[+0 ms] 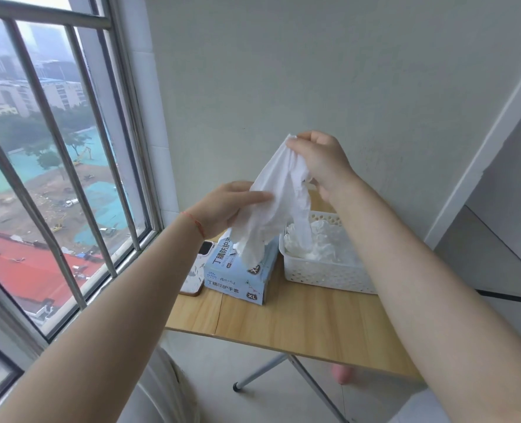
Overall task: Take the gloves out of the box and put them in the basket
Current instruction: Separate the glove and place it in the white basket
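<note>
A white glove [279,190] hangs in the air above the light blue glove box [240,271], its lower end reaching down to the box's top. My right hand [320,161] pinches the glove's upper end, high over the box. My left hand [222,209] grips the glove's lower left side between thumb and fingers. Right of the box stands a white perforated basket [323,274] with several crumpled white gloves [320,244] inside.
Box and basket stand on a small wooden folding table [298,325] against a pale wall. A phone [196,271] lies left of the box, near the barred window [70,178]. Metal table legs [283,370] cross below.
</note>
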A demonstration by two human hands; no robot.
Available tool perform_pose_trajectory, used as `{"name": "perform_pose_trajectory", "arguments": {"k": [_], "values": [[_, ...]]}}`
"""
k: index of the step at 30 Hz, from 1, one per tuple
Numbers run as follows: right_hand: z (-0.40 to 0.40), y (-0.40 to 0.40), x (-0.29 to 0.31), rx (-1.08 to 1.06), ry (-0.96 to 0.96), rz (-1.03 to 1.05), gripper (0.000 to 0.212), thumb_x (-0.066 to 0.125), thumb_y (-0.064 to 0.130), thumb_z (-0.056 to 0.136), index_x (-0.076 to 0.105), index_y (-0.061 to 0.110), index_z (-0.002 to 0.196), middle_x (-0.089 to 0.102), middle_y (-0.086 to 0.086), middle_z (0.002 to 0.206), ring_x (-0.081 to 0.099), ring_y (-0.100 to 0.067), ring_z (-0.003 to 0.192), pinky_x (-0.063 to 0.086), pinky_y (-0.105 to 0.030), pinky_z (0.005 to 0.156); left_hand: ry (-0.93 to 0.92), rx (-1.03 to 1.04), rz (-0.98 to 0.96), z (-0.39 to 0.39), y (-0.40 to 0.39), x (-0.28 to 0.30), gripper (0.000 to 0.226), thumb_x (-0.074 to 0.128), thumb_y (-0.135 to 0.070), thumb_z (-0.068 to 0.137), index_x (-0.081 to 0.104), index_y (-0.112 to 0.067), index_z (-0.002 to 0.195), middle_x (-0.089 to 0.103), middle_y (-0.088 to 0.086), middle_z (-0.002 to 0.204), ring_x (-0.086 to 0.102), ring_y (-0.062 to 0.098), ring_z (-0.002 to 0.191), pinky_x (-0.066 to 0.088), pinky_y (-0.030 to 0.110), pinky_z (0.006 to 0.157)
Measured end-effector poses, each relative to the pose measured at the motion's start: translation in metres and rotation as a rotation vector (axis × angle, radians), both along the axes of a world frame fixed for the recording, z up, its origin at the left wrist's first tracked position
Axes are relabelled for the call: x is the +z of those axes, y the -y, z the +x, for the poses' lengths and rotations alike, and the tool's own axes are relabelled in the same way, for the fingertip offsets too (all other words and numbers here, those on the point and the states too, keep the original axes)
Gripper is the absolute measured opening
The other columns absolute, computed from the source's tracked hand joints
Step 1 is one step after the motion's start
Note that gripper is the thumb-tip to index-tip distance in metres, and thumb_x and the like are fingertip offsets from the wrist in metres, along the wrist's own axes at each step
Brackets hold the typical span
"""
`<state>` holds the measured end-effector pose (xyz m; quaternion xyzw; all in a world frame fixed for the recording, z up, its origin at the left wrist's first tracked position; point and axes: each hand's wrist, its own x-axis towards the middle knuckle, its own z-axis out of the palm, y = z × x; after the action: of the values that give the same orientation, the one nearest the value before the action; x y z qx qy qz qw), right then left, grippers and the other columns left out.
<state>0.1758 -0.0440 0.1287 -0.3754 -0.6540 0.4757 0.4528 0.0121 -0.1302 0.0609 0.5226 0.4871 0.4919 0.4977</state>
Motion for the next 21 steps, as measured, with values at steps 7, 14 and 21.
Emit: {"name": "perform_pose_trajectory", "arguments": {"k": [7, 14, 21], "values": [[0.017, -0.011, -0.027, -0.058, 0.151, -0.265, 0.016, 0.056, 0.020, 0.068, 0.048, 0.017, 0.082, 0.036, -0.008, 0.076, 0.038, -0.022, 0.068, 0.032, -0.031, 0.057, 0.238, -0.017, -0.225, -0.018, -0.002, -0.027, 0.039, 0.072, -0.026, 0.079, 0.067, -0.006, 0.111, 0.068, 0.009, 0.098, 0.066, 0.023, 0.086, 0.054, 0.031, 0.078], [0.050, -0.034, -0.069, 0.034, 0.032, -0.578, 0.013, 0.037, 0.005, 0.095, 0.050, 0.008, 0.096, 0.051, -0.012, 0.079, 0.056, -0.024, 0.060, 0.052, -0.028, 0.048, 0.092, 0.163, -0.294, 0.004, -0.046, -0.031, 0.035, 0.078, -0.022, 0.070, 0.062, -0.012, 0.099, 0.053, 0.010, 0.086, 0.054, 0.021, 0.077, 0.044, 0.025, 0.066], [0.107, -0.061, -0.091, -0.036, -0.113, -0.678, 0.039, 0.032, 0.003, 0.094, 0.044, -0.004, 0.131, 0.058, -0.021, 0.105, 0.063, -0.029, 0.066, 0.055, -0.035, 0.046, -0.327, 0.118, -0.274, 0.049, -0.115, -0.024, 0.035, 0.072, -0.018, 0.083, 0.066, -0.007, 0.115, 0.068, 0.005, 0.090, 0.066, 0.017, 0.074, 0.053, 0.027, 0.061]]}}
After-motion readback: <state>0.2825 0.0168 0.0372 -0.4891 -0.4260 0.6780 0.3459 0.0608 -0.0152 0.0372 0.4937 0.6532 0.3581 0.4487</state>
